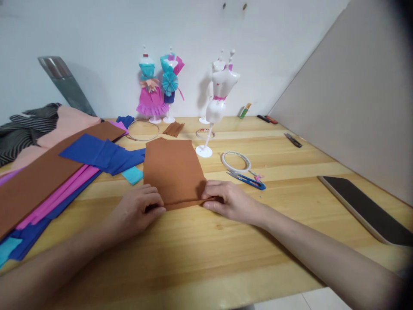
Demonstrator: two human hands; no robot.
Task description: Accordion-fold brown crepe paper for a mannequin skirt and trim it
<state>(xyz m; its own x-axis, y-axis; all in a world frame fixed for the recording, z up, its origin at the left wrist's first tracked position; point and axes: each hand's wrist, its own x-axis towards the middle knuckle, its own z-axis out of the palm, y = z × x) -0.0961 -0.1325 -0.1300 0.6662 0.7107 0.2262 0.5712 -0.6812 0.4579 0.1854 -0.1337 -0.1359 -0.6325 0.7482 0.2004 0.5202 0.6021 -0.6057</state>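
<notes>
A brown sheet of crepe paper [174, 168] lies flat on the wooden table, with a narrow fold along its near edge. My left hand [143, 209] pinches the near left corner of the sheet, fingers curled. At the near right corner, my right hand [226, 198] grips the folded edge between thumb and fingers. Just right of the sheet lie blue-handled thread snips [248, 178] and a roll of double-sided tape [236, 161]. Behind them stands a small white mannequin [219, 99] with a pink band at its waist.
Strips of brown, blue and pink crepe paper [87, 150] are heaped at the left. Two dressed mannequins [151, 92] stand by the wall. A phone [368, 206] lies at the right, with a cutter [293, 140] farther back. A wire ring [143, 130] lies behind the sheet.
</notes>
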